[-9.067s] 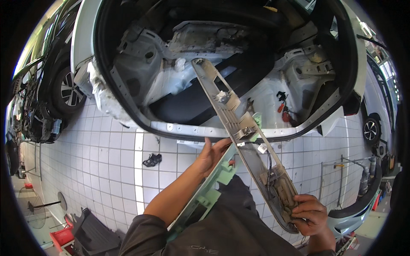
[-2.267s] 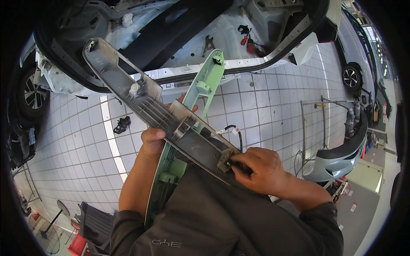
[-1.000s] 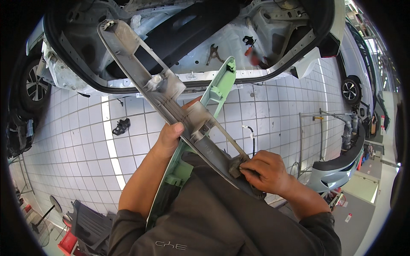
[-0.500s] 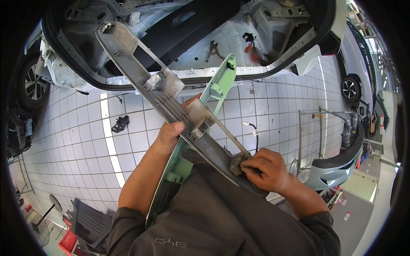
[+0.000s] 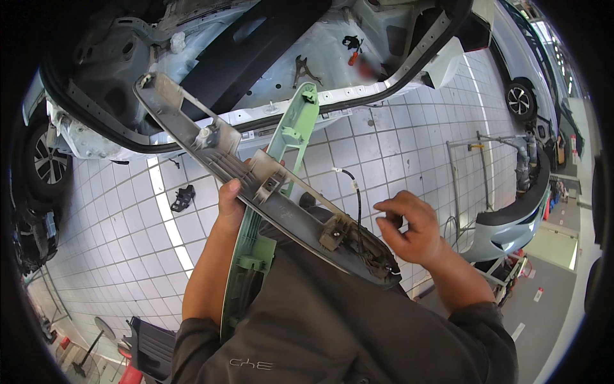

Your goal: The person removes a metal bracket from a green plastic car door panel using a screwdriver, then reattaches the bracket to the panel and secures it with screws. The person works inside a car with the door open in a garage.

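My left hand (image 5: 230,200) grips two long plastic trim panels crossed over each other, its thumb on the top one. The upper panel is a worn grey trim strip (image 5: 288,214) with its ribbed back facing up, slanting from far left to near right. Under it lies a light green trim panel (image 5: 295,125), partly hidden by the grey one. A small brownish block (image 5: 334,235) sits near the grey strip's right end. A black cable (image 5: 357,192) with pale ends appears to run to that end. My right hand (image 5: 412,230) hovers just right of it, thumb and forefinger apart, nothing visible in them.
Ahead is an open car rear body (image 5: 256,121) holding pliers (image 5: 302,69) and an orange-handled tool (image 5: 353,59). A black part (image 5: 183,198) lies on the tiled floor, left. A bumper (image 5: 511,224) stands at right; a black panel (image 5: 153,349) is low left.
My right hand has let go of the block at the grey strip's end and moved up and right. The panels have shifted left in view, and the whole view has tilted.
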`<action>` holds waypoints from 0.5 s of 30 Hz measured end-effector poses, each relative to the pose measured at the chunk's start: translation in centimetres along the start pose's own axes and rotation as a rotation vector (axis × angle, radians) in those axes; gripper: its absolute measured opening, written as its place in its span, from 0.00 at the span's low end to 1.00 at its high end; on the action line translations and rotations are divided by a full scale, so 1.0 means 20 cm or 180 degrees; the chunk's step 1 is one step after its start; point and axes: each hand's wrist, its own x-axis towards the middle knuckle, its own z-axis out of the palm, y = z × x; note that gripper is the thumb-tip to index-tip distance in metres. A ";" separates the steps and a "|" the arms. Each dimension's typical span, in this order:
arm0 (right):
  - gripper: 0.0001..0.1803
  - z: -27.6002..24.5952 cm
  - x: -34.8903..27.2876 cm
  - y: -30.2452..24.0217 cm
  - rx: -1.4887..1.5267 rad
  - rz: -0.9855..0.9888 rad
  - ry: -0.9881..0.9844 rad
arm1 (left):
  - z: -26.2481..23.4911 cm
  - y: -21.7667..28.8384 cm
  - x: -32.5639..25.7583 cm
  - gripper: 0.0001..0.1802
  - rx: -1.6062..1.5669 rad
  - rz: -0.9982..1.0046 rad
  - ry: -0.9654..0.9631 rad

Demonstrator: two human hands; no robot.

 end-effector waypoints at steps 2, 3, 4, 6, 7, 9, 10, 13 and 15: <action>0.14 -0.02 -0.04 0.04 0.0013 0.0167 0.0016 | -0.10 -0.04 0.02 0.46 -0.0110 0.0150 -0.0138; 0.13 -0.03 -0.07 0.05 0.0011 0.0262 0.0029 | -0.12 -0.04 0.02 0.44 0.0058 0.0208 0.0020; 0.13 -0.05 -0.08 0.05 0.0090 0.0454 -0.0027 | -0.15 -0.04 0.02 0.43 0.0216 0.0278 0.0182; 0.13 -0.07 -0.12 0.07 0.0162 0.0598 -0.0144 | -0.27 -0.04 0.03 0.40 0.0211 0.0419 0.0484; 0.13 -0.08 -0.13 0.08 0.0194 0.0670 -0.0209 | -0.32 -0.05 0.04 0.39 0.0042 0.0492 0.0635; 0.13 -0.10 -0.16 0.08 0.0400 0.0835 -0.0500 | -0.39 0.00 0.06 0.36 -0.0518 0.0438 0.0504; 0.14 -0.10 -0.16 0.08 0.0512 0.0905 -0.0647 | -0.37 0.01 0.06 0.35 -0.0471 0.0494 0.0418; 0.15 -0.09 -0.18 0.06 0.0784 0.0449 -0.0845 | -0.34 0.06 0.06 0.33 -0.0243 0.0641 0.0476; 0.16 -0.08 -0.19 0.04 0.0851 0.0492 -0.0933 | -0.33 0.07 0.06 0.32 -0.0083 0.0709 0.0606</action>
